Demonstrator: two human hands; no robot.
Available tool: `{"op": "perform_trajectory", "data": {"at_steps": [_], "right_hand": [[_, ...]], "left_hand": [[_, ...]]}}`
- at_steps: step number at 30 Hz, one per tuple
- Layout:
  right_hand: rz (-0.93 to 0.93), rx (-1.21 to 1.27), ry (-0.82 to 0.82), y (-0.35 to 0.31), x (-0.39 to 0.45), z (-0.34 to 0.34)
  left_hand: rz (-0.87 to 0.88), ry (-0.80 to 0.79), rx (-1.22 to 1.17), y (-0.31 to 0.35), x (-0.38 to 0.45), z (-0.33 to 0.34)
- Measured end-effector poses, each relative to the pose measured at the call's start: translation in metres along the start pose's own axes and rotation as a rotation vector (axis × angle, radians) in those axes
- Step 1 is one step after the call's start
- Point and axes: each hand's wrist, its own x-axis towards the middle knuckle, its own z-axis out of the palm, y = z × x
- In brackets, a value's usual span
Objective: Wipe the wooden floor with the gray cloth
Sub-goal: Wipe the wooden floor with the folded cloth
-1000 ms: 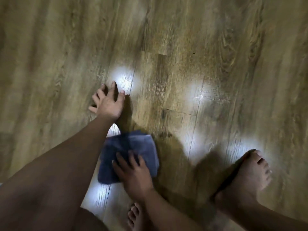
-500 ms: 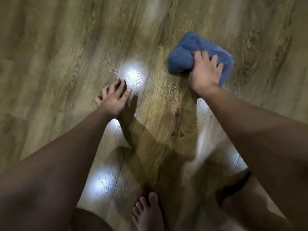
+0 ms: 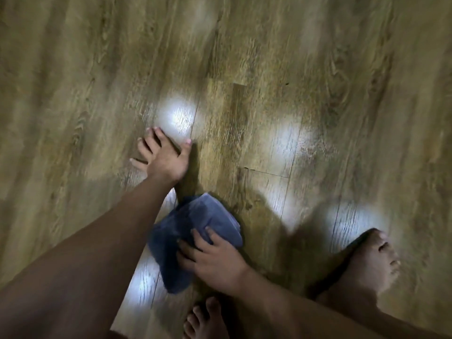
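The gray-blue cloth [image 3: 193,231] lies bunched on the wooden floor [image 3: 269,69], near the bottom middle of the view. My right hand [image 3: 215,260] presses down on its near edge, fingers spread over the fabric. My left hand [image 3: 163,155] rests flat on the floor farther out and to the left, fingers apart, holding nothing. My left forearm crosses in front of the cloth's left side and hides part of it.
My bare right foot [image 3: 367,263] stands on the planks at the lower right. The toes of my other foot [image 3: 205,319] show at the bottom edge, just below the cloth. Bright light patches reflect off the floor around the hands.
Half a second ago my right hand held the cloth far out at the upper right; it has pulled the cloth back toward my feet. My left hand has stayed planted.
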Motion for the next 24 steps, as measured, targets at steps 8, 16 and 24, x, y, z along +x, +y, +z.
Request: {"op": "perform_trajectory", "data": {"at_steps": [8, 16, 24], "right_hand": [[0.568, -0.03, 0.318, 0.215, -0.056, -0.035], [1.586, 0.218, 0.465, 0.301, -0.178, -0.015], [1.623, 0.402, 0.58, 0.302, -0.145, -0.009]], "left_hand": [[0.596, 0.158, -0.208, 0.086, 0.019, 0.01], [0.422, 0.384, 0.038, 0.128, 0.025, 0.052], [0.404, 0.372, 0.06, 0.133, 0.023, 0.048]]}}
